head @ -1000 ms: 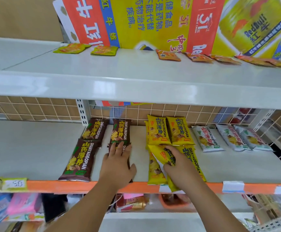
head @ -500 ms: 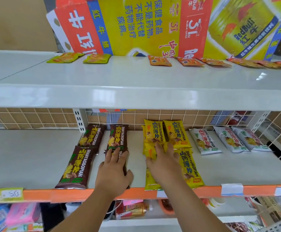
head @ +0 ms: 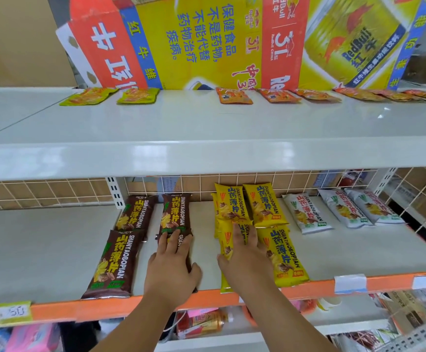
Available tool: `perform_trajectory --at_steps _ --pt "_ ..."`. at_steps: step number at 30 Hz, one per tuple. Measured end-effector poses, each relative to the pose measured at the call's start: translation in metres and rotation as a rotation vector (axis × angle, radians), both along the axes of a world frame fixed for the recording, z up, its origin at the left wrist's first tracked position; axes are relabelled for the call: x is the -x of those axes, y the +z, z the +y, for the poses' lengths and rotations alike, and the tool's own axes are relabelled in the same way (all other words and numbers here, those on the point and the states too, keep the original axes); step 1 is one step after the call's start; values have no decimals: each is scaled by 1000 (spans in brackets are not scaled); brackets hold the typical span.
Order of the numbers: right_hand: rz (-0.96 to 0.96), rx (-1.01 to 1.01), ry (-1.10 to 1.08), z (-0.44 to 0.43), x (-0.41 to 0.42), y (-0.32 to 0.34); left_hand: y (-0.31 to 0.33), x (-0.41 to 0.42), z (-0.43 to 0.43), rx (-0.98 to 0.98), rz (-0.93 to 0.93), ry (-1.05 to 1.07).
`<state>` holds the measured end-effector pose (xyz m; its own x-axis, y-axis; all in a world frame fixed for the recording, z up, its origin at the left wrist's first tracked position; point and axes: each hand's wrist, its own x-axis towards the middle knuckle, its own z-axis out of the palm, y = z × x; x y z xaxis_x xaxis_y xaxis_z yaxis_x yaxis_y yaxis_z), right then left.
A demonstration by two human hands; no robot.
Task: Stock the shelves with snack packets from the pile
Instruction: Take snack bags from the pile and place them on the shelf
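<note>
Both hands flat, fingers straight, gripping nothing. Left hand (head: 172, 265) presses the front brown packet (head: 179, 244), lower centre of frame. Right hand (head: 245, 260) presses a yellow packet (head: 226, 252) just right of it. Both packets lie on the middle shelf (head: 41, 250).

Step looks like squaring the front row. Slide, don't lift. Butt each far end to the packet behind and set the near end flush with the orange lip (head: 318, 289). The yellow one sits tight against its right neighbour (head: 283, 255), possibly overlapping, so nudge it left. Light pressure; the bags look glossy and likely to skid. Pile not in view.
</note>
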<state>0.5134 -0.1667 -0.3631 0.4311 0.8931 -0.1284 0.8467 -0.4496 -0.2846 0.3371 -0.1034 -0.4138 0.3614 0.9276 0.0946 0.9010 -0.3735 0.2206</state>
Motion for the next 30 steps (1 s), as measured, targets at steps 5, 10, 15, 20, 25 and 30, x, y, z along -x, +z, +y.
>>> perform_trajectory --at_steps 5,10,15,20,25,30 --pt "-24 -6 5 2 2 -4 1 -1 -1 -5 10 0" --pt "-7 8 20 1 1 -2 4 -2 1 11 100 -5" --pt "22 -21 120 -7 -12 17 14 -6 -9 38 122 15" --pt "-36 -125 235 -17 -25 44 38 -7 -36 -39 45 64" --pt "-55 -188 332 -24 -22 66 64 2 -67 -93 -36 157" --pt "-23 -220 406 -36 -4 80 90 22 -89 -143 -59 228"
